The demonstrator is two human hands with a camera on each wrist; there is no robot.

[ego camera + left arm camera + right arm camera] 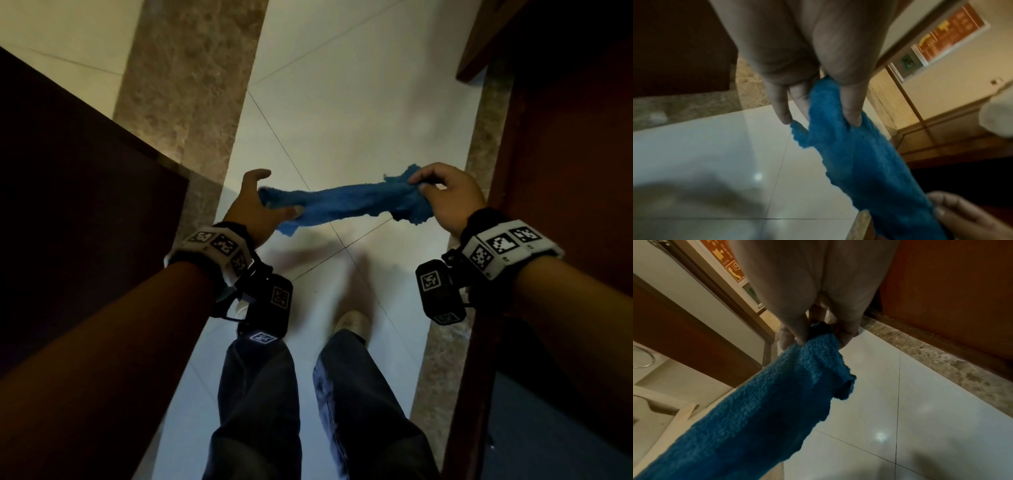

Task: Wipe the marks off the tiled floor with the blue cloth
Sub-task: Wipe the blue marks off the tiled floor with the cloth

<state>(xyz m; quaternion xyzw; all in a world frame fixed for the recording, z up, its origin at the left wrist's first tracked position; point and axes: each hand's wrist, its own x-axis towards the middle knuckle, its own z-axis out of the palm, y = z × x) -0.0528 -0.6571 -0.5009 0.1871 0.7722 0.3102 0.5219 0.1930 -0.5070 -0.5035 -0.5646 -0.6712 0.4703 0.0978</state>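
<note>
1. While you stand over it, the tiled floor [359, 113] lies pale and glossy beneath you, with thin dark grout lines crossing it and small light reflections showing in both wrist views.
2. A mottled brown stone strip [185, 85] borders the tiles on your left, and a second strip [486, 137] of the same stone runs along your right.
3. Dark wooden panels close in both sides: one [68, 178] at your left, and a reddish-brown one [565, 164] at your right.
4. An orange sign [949, 34] hangs on the cream wall [953, 81] seen from your left wrist.
5. Count one blue cloth [342, 204], two hands, two legs in dark trousers [260, 394] and one pale shoe [352, 322] in clear sight.
6. The blue cloth hangs in the air above the tiles, stretched as a twisted band between your hands, not touching the floor.
7. Your left hand [253, 205] pinches one end between thumb and fingers, with the remaining fingers spread loosely.
8. Your right hand [445, 195] holds the other end bunched in curled fingertips.
9. I cannot make out any marks on the tiles for certain; only shadows fall near your feet.
</note>
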